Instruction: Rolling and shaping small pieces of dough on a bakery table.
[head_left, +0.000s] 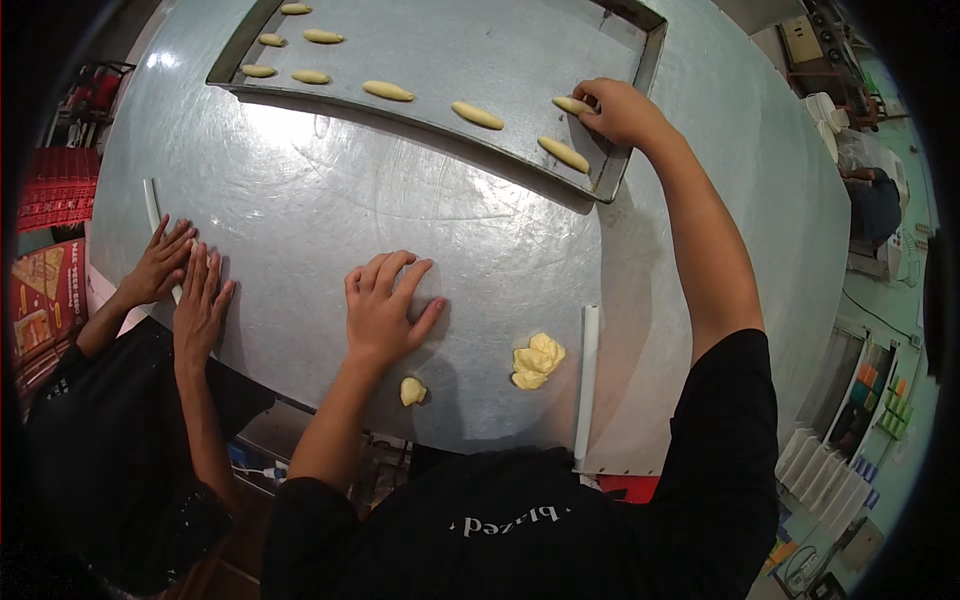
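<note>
The right hand (pixel 622 112) pinches a dough roll (pixel 568 103), seemingly placing it on the tray (pixel 470 50) beneath; gentle release seems called for. The left hand (pixel 383 308), fingers spread, is empty.

The one view comes from the left of two head-worn fisheye cameras, looking steeply down and forward over the metal table (pixel 330 190). The right hand (pixel 622 115) grips well out from the lens; nearest it, below that grip, is the wearer's black shirt (pixel 510 565). Far left of the grip, a co-worker's hands (pixel 200 300) also fit in.
</note>
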